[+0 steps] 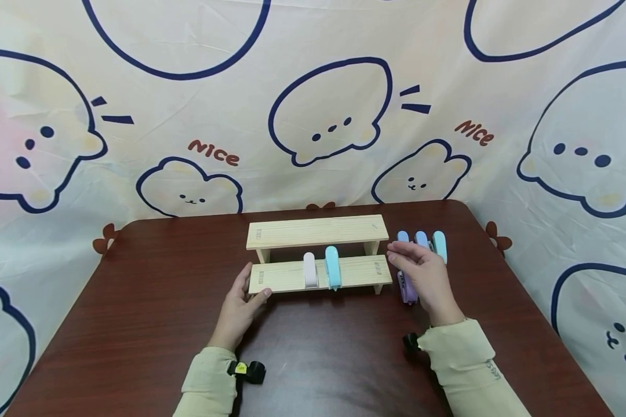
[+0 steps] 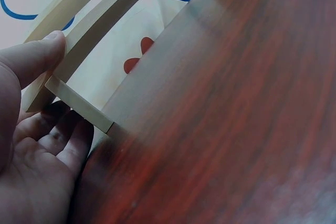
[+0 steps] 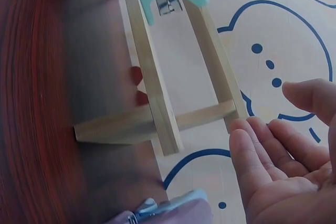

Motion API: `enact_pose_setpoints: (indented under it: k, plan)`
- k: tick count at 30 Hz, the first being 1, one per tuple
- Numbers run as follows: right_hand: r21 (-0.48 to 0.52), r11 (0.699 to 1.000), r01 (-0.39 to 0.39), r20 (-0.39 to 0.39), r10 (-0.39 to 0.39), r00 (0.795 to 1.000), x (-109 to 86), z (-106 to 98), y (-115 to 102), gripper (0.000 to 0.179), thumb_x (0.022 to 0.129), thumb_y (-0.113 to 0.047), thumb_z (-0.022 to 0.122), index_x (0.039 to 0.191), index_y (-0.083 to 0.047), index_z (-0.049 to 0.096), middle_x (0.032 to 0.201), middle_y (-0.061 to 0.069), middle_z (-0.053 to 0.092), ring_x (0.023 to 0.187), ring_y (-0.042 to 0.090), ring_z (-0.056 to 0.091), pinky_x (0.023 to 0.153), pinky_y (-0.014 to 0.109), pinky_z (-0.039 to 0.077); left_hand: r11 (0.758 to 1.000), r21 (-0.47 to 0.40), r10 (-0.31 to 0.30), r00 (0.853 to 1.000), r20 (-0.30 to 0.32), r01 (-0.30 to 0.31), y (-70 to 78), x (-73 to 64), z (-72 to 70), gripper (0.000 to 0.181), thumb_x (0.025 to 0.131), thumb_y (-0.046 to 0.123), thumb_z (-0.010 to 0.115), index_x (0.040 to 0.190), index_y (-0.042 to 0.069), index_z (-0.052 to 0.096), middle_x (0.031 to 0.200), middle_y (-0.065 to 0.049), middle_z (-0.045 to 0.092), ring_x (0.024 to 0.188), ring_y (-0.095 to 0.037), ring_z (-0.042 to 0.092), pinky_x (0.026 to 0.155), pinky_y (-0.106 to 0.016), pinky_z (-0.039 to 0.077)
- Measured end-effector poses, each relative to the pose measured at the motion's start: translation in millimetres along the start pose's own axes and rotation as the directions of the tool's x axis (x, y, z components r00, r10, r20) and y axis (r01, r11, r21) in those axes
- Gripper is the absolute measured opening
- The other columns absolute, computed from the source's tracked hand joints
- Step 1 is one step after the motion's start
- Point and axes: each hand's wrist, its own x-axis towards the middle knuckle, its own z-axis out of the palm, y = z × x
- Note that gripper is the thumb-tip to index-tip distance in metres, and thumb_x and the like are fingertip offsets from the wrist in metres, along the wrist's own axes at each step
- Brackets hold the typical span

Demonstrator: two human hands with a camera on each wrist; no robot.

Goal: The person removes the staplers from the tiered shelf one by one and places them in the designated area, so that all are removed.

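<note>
A two-tier wooden rack (image 1: 287, 277) stands on the table. My left hand (image 1: 240, 310) grips the left end of its lower tier, thumb on the top face and fingers around the end. Two staplers sit on that tier: a pale lilac-white stapler (image 1: 310, 271) and a turquoise stapler (image 1: 332, 267). My right hand (image 1: 422, 275) is off the rack's right end with nothing held, fingers extended and thumb apart in the right wrist view. Below it a purple stapler (image 1: 408, 292) shows partly; behind the hand are blue staplers (image 1: 403, 236) and another turquoise stapler (image 1: 440, 246).
The rack's upper tier (image 1: 318, 231) rises behind the lower one. Dark wood-grain table (image 1: 151, 307) surrounds it, its back edge meeting a cartoon-printed cloth (image 1: 188, 116) that also hangs at both sides.
</note>
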Motion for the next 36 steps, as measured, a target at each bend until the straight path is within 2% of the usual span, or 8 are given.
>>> enact_pose_setpoints:
  k: [7, 14, 20, 23, 27, 30, 36]
  plan:
    - [0.018, 1.000, -0.010, 0.017, 0.009, 1.000, 2.9, 15.8, -6.6, 0.036, 0.091, -0.014, 0.076, 0.124, 0.000, 0.068, 0.123, 0.015, 0.069, 0.108, 0.013, 0.065, 0.087, 0.018, 0.053, 1.000, 0.013, 0.006, 1.000, -0.018, -0.006, 2.0, -2.1, -6.2, 0.085, 0.095, 0.003, 0.068, 0.162, 0.012, 0.017, 0.156, -0.017, 0.038, 0.121, -0.016, 0.052, 0.082, -0.017, 0.052]
    - [0.055, 0.998, -0.029, 0.060, 0.026, 0.998, 8.8, 34.5, -9.3, 0.039, 0.092, -0.012, 0.074, 0.127, 0.003, 0.065, 0.126, 0.020, 0.066, 0.105, 0.010, 0.066, 0.087, 0.017, 0.052, 1.000, 0.013, 0.011, 0.999, -0.035, -0.010, 3.3, -4.5, -13.8, 0.085, 0.094, 0.002, 0.069, 0.161, 0.011, 0.018, 0.156, -0.016, 0.039, 0.113, -0.006, 0.055, 0.081, -0.017, 0.053]
    - [0.024, 0.999, -0.044, 0.089, 0.042, 0.995, 10.1, 48.4, -11.2, 0.038, 0.091, -0.018, 0.076, 0.126, -0.003, 0.068, 0.123, 0.012, 0.069, 0.106, 0.013, 0.065, 0.087, 0.018, 0.052, 1.000, 0.018, 0.014, 0.999, -0.048, -0.013, 2.6, -6.5, -19.3, 0.085, 0.094, 0.002, 0.069, 0.161, 0.011, 0.019, 0.156, -0.016, 0.039, 0.110, -0.007, 0.056, 0.081, -0.018, 0.053]
    - [0.009, 0.998, -0.056, 0.083, 0.055, 0.995, 8.7, 49.7, -10.7, 0.038, 0.091, -0.020, 0.077, 0.125, -0.006, 0.069, 0.123, 0.009, 0.070, 0.107, 0.013, 0.065, 0.087, 0.017, 0.052, 1.000, 0.025, 0.018, 0.999, -0.043, -0.017, 2.3, -7.5, -16.7, 0.085, 0.094, 0.003, 0.070, 0.161, 0.010, 0.019, 0.155, -0.017, 0.040, 0.112, -0.012, 0.056, 0.079, -0.018, 0.053]
    - [-0.020, 0.996, -0.081, 0.059, 0.083, 0.995, 2.4, 41.1, -9.9, 0.042, 0.091, -0.024, 0.077, 0.128, -0.006, 0.067, 0.125, 0.010, 0.069, 0.107, 0.011, 0.065, 0.086, 0.016, 0.052, 0.998, 0.029, 0.048, 0.999, -0.015, -0.048, 1.4, -4.6, -4.6, 0.085, 0.093, 0.005, 0.072, 0.160, 0.008, 0.020, 0.155, -0.020, 0.039, 0.111, -0.019, 0.057, 0.077, -0.020, 0.053]
    - [-0.046, 0.993, -0.107, 0.051, 0.109, 0.993, -3.2, 35.8, -9.6, 0.045, 0.092, -0.026, 0.076, 0.130, -0.005, 0.066, 0.127, 0.011, 0.068, 0.106, 0.009, 0.064, 0.086, 0.014, 0.051, 0.998, 0.026, 0.064, 0.998, 0.004, -0.064, 0.3, -1.7, 1.8, 0.085, 0.092, 0.006, 0.073, 0.160, 0.006, 0.022, 0.154, -0.021, 0.040, 0.107, -0.018, 0.059, 0.076, -0.021, 0.053]
    - [-0.019, 0.993, -0.116, 0.093, 0.117, 0.989, -2.6, 46.1, -7.3, 0.046, 0.093, -0.024, 0.075, 0.132, -0.003, 0.064, 0.129, 0.013, 0.066, 0.106, 0.009, 0.065, 0.087, 0.015, 0.051, 0.998, 0.028, 0.060, 0.998, -0.018, -0.059, 0.0, -4.3, -3.4, 0.085, 0.092, 0.005, 0.073, 0.160, 0.007, 0.023, 0.154, -0.021, 0.040, 0.109, -0.021, 0.059, 0.076, -0.022, 0.054]
